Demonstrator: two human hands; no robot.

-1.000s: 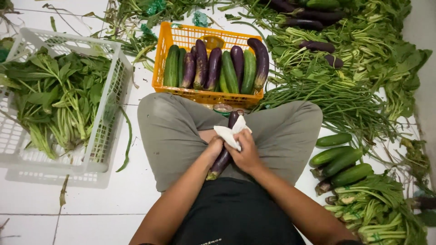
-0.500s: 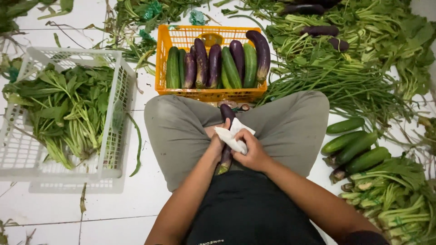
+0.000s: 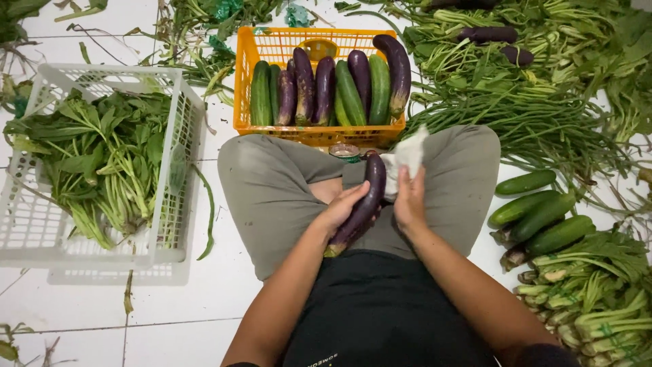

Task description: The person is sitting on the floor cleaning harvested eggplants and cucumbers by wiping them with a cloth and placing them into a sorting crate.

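Note:
I sit cross-legged on a white tiled floor. My left hand (image 3: 341, 208) grips a long purple eggplant (image 3: 370, 187) across my lap, its tip pointing away from me. My right hand (image 3: 409, 201) holds a crumpled white cloth (image 3: 406, 158) against the eggplant's upper right side. Just beyond my knees stands an orange plastic crate (image 3: 272, 51) holding several eggplants and cucumbers laid side by side.
A white plastic basket (image 3: 178, 109) of leafy greens stands at the left. Loose cucumbers (image 3: 540, 217) lie at my right knee, with bundled green stalks (image 3: 591, 299) below them. Long beans (image 3: 536, 126) and more greens cover the floor at back right. A small round lid (image 3: 344, 151) lies by the crate.
The eggplant now shows almost whole in my left hand. My right hand has slid the white cloth from the eggplant's middle up toward its far end and to the right.

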